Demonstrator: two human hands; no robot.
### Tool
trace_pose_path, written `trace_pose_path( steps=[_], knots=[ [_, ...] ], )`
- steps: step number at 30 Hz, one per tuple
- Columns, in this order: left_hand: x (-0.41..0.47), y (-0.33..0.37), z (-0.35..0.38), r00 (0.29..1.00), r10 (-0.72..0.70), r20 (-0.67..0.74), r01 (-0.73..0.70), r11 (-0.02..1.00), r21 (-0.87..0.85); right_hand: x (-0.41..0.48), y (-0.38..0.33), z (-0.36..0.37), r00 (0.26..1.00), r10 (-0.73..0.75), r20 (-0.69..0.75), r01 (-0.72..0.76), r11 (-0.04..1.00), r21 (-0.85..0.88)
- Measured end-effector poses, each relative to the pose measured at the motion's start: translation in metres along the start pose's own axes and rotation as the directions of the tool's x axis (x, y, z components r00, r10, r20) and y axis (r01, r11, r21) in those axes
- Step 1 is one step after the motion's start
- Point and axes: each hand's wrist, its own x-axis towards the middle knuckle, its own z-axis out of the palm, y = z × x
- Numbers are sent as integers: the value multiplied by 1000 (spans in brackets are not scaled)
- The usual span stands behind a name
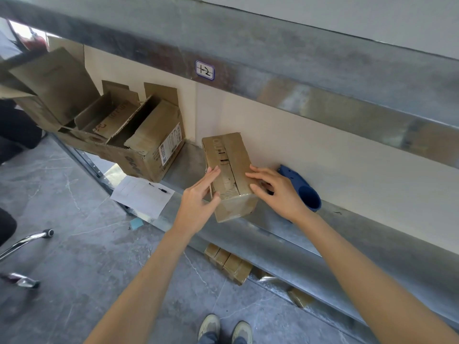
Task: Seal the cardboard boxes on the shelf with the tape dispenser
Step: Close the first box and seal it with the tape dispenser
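At the shelf's (285, 244) front edge, our left hand (198, 202) and right hand (278, 192) pressed straight fingers (211, 176) on the box (228, 155), flaps closed for the dispenser (308, 197).

Handwritten "1-2" on blue-edged sticker (205, 70), on upper shelf beam (285, 78)

On the shelf (285, 239) the box (229, 167) is sitting between my hands: my left hand (198, 202) is resting on its left side, my right hand (278, 192) on its right flap. The dispenser (306, 193) is lying just right, behind my right hand. The big box (149, 152) is standing farther left, the paper (142, 196) lying before it at the edge. Some small boxes (228, 264) are lying under the shelf.
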Motion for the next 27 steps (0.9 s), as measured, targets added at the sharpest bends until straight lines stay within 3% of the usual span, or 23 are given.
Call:
trace_pose_path(
  steps=[7, 13, 27],
  knots=[
    [1, 1, -10, 992, -25, 122, 31, 999, -44, -1, -3, -2, 1000, 6, 16, -6, 1000, -6],
    [6, 1, -24, 968, -64, 242, 82, 995, -62, -3, -6, -18, 985, 20, 173, -11, 998, -54],
    [0, -2, -4, 998, 54, -13, -54, 998, -34, 2, -2, -5, 1000, 4, 22, -5, 1000, 11]
  ],
)
